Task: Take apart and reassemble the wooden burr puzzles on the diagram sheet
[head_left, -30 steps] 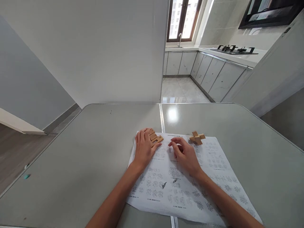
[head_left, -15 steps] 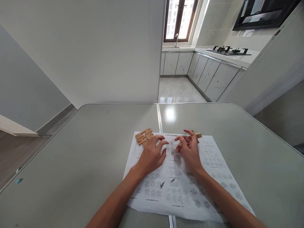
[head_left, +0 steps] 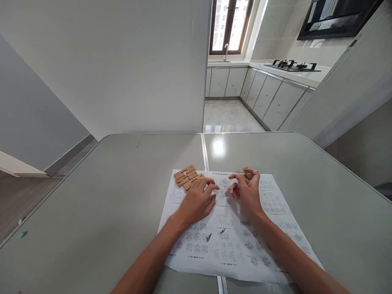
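Note:
Several light-brown notched wooden pieces (head_left: 185,174) lie side by side at the upper left of a printed paper sheet (head_left: 211,257). My left hand (head_left: 200,198) is beside their lower right end, fingers bent and apart, with nothing visible between them. Across a gap, my right hand (head_left: 248,192) is over the sheet's upper right part. Its fingers are loosely curled and spread, with the index finger reaching left. I cannot see any wood clearly at this hand; the spot behind its fingers is hidden.
The sheet lies on a grey table (head_left: 92,212) with a metal seam (head_left: 204,151) down its middle. A small teal object (head_left: 22,235) is near the left edge. Beyond the table are a white wall (head_left: 147,69) and a kitchen counter (head_left: 288,75) with a gas hob (head_left: 292,65).
My right hand has shifted slightly right, and the wooden piece seen behind it before is now hidden. My left hand has drawn slightly back, showing more of the left wooden pieces.

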Action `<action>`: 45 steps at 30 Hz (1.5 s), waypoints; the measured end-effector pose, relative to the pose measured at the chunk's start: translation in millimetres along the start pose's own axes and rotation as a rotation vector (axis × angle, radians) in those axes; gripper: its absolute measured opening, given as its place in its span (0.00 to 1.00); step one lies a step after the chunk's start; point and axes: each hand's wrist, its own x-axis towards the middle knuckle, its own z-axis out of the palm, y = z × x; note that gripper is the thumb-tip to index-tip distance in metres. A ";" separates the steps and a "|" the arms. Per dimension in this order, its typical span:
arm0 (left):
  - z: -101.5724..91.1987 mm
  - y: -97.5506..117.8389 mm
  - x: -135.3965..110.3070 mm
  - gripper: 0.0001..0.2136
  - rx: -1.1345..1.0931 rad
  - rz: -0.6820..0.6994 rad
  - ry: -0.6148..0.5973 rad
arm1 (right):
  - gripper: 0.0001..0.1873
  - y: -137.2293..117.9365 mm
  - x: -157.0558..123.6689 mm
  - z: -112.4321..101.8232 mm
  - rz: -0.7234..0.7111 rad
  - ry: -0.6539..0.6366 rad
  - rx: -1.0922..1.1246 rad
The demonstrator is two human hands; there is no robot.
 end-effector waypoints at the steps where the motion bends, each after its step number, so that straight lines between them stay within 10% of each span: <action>1: -0.4 0.2 0.1 0.11 0.000 0.002 0.000 | 0.24 -0.4 0.1 -0.3 0.007 0.002 0.007; 15: -2.0 1.0 0.5 0.08 -0.016 -0.032 -0.019 | 0.16 -6.5 -1.9 4.2 -0.009 -0.031 -0.030; 25: -8.3 5.4 4.3 0.11 -0.445 -0.382 0.165 | 0.20 -12.4 -15.3 4.1 0.142 -0.523 0.076; 32: -16.7 9.5 8.8 0.26 -0.956 -0.438 -0.149 | 0.20 -3.6 -16.9 -4.7 0.213 -0.846 0.250; 45: -11.5 1.6 6.4 0.28 -0.968 -0.581 0.075 | 0.20 -5.9 -22.5 11.0 -0.073 -0.493 -0.137</action>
